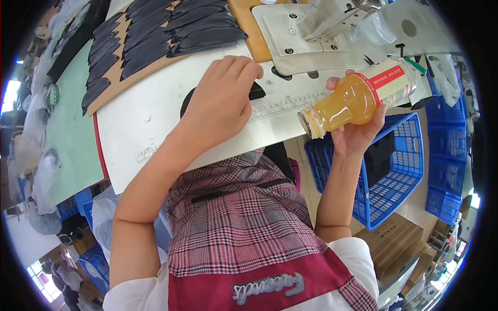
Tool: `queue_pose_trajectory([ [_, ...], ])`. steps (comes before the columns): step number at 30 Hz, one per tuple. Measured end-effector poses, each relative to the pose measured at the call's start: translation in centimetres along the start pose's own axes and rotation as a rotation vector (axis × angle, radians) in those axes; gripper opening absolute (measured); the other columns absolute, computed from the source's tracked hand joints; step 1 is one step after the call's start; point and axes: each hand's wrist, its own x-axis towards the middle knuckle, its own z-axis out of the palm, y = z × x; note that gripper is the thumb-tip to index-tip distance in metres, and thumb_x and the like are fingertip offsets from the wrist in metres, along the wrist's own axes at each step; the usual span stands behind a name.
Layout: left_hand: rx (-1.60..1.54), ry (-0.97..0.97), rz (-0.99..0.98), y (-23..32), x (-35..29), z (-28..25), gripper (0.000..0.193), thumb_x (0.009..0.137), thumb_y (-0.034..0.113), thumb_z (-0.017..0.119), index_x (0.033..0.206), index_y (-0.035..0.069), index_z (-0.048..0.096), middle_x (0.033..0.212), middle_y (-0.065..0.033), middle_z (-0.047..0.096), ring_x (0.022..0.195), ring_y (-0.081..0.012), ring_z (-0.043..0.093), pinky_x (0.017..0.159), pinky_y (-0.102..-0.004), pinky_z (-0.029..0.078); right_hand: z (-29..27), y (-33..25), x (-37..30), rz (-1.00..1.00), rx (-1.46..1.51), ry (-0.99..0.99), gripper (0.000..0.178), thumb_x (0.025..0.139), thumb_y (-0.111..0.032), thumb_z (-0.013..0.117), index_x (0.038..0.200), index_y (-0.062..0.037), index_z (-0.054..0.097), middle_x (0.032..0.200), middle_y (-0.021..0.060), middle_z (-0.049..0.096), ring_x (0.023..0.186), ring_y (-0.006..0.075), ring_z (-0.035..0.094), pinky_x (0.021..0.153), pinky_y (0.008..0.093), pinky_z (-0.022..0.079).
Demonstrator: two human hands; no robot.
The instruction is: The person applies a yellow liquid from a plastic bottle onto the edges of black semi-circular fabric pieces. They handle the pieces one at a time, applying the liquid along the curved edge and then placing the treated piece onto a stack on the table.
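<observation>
My right grip (358, 132) has the bottle (358, 98) by the edge of the table (129, 129), machine (332, 23) crowding behind, blue basket (397, 184) below. Can't tell if my left grip (220, 96) is closed on that black piece (257, 92).

black piece (257, 92) partly hidden, machine (332, 23) cut off above

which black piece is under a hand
The black piece on the white table, partly hidden by the left hand; the other pieces lie untouched in rows on the brown board.
</observation>
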Motion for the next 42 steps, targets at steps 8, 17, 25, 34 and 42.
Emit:
queue_pose_trajectory([
  [8, -0.051, 0.040, 0.012, -0.1, 0.3, 0.6, 0.024, 0.069, -0.001, 0.057, 0.091, 0.003, 0.050, 0.089, -0.0101, 0.053, 0.090, -0.0280, 0.049, 0.081, -0.0363, 0.039, -0.4, 0.2, -0.4, 0.028, 0.008, -0.032, 0.072, 0.074, -0.058, 0.054, 0.115, 0.0007, 0.043, 0.099, 0.0230, 0.054, 0.088, 0.0233, 0.059, 0.067, 0.0303, 0.054],
  [17, -0.075, 0.104, -0.037, -0.6, -0.1, 2.1, 0.018, 0.073, 0.005, 0.059, 0.089, 0.005, 0.052, 0.087, -0.0085, 0.055, 0.090, -0.0258, 0.050, 0.084, -0.0345, 0.036, -0.7, 0.3, -0.5, 0.039, 0.013, -0.033, 0.071, 0.074, -0.057, 0.054, 0.115, 0.0001, 0.044, 0.099, 0.0229, 0.055, 0.088, 0.0236, 0.059, 0.066, 0.0299, 0.053],
  [25, -0.129, 0.290, -0.242, -0.7, -2.1, -1.1, 0.021, 0.077, 0.013, 0.061, 0.095, 0.003, 0.055, 0.090, -0.0071, 0.058, 0.083, -0.0211, 0.052, 0.080, -0.0320, 0.038, 0.0, 0.7, -0.4, 0.030, -0.068, 0.035, 0.072, 0.074, -0.057, 0.055, 0.116, -0.0001, 0.044, 0.099, 0.0232, 0.055, 0.082, 0.0192, 0.058, 0.056, 0.0230, 0.049],
  [34, -0.379, 0.001, -0.794, -2.7, -10.7, -4.4, 0.017, 0.082, 0.018, 0.055, 0.084, 0.001, 0.056, 0.075, -0.0038, 0.055, 0.073, -0.0129, 0.046, 0.071, -0.0266, 0.037, 4.2, 2.5, 1.9, -0.016, -0.403, -0.132, 0.071, 0.074, -0.051, 0.059, 0.117, 0.0023, 0.043, 0.105, 0.0240, 0.053, 0.069, 0.0128, 0.055, 0.042, 0.0160, 0.039],
  [42, -0.280, 0.071, -0.603, -3.0, -10.1, -2.8, 0.013, 0.079, 0.018, 0.056, 0.082, 0.005, 0.057, 0.074, -0.0033, 0.052, 0.077, -0.0168, 0.043, 0.081, -0.0300, 0.030, 8.4, 4.9, 3.3, -0.137, -0.925, -0.283, 0.065, 0.068, -0.045, 0.067, 0.111, -0.0001, 0.048, 0.095, 0.0180, 0.061, 0.070, 0.0128, 0.059, 0.043, 0.0179, 0.040],
])
